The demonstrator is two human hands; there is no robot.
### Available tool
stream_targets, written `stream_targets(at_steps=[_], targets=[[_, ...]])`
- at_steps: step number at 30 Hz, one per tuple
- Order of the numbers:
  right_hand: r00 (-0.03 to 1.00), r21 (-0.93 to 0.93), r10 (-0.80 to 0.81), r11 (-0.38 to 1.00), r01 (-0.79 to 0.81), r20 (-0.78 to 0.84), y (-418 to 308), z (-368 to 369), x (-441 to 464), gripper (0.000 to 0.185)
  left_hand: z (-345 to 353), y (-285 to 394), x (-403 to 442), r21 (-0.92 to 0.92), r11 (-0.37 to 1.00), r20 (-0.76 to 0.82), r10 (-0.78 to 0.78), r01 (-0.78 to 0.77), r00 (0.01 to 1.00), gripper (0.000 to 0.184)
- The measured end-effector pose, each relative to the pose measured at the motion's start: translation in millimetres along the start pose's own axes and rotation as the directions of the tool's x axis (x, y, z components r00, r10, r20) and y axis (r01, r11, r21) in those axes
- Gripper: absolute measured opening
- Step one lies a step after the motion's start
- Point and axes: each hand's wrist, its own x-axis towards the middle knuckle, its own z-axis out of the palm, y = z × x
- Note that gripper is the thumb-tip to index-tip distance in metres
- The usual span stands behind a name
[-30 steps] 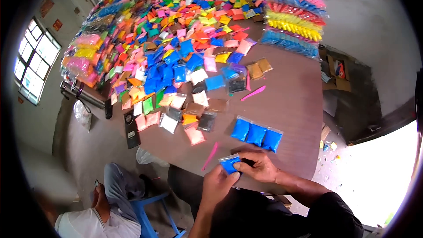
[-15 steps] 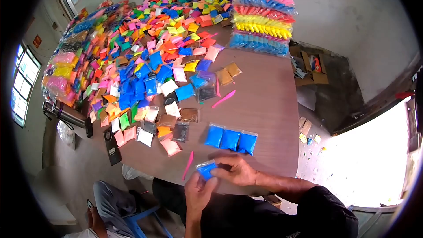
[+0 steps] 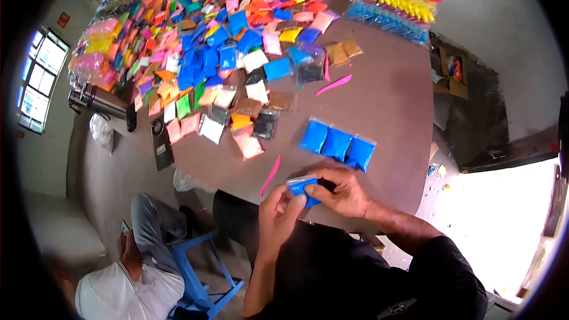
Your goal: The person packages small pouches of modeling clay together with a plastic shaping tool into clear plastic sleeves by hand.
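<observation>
Right hand (image 3: 345,194) has been shifted, thumb further across blue packet (image 3: 297,188) than last frame. Packet is pinched by both thumbs and fingers, left hand (image 3: 276,216) included, near three blue packets (image 3: 336,143).

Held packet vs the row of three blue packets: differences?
The held packet is gripped between the left hand and right hand; the row lies untouched on the table.
Fingers partly cover the held packet, while the row is uncovered.
The held packet is single; the row is three, side by side.
Shared: blue contents, clear film edge.
</observation>
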Motion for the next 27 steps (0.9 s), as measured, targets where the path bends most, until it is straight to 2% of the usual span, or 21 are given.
stream_targets(at_steps=[2,3,10,12,14,18,22,24,27], targets=[[0.993,0.028,0.115,0.993,-0.116,0.038,-1.9,0.1,-1.7,0.021,-1.3,-2.2,0.5,-0.053,0.999,-0.011,-0.001,0.000,1.000,0.020],[0.991,0.035,0.122,0.992,-0.124,0.046,-2.5,1.2,-2.2,0.021,-6.0,-4.3,-1.3,-0.034,0.999,0.017,-0.021,0.022,1.000,0.021],[0.999,0.035,0.037,0.999,-0.037,-0.001,5.3,2.2,-0.2,0.016,-4.8,-11.4,-0.8,0.034,0.999,0.008,0.040,-0.040,0.999,0.019],[1.000,-0.031,-0.025,0.999,0.025,0.009,7.1,0.2,1.5,0.014,-1.4,-13.0,1.3,-0.016,0.997,-0.032,0.073,-0.074,0.997,0.017],[1.000,-0.023,0.003,1.000,-0.003,-0.005,3.7,2.5,0.9,0.012,-3.0,-11.0,1.3,-0.001,0.999,-0.038,0.054,-0.054,0.998,0.017],[0.999,-0.051,-0.042,0.998,0.042,0.019,4.1,5.2,0.0,0.011,-4.9,-15.9,-0.3,0.008,0.999,-0.059,0.035,-0.034,0.998,0.018],[0.999,-0.068,-0.046,0.997,0.046,0.005,3.0,7.2,2.4,0.011,-4.9,-18.9,-0.5,0.005,0.996,-0.069,0.093,-0.093,0.993,0.019],[0.997,-0.081,-0.076,0.994,0.077,0.013,2.3,5.5,4.6,0.010,-1.3,-18.8,-1.0,-0.010,0.998,-0.076,0.066,-0.067,0.995,0.019],[0.998,-0.097,-0.063,0.993,0.064,0.011,7.5,5.5,2.4,0.011,5.0,-19.7,-2.0,-0.072,0.988,-0.163,0.127,-0.140,0.978,0.023]])
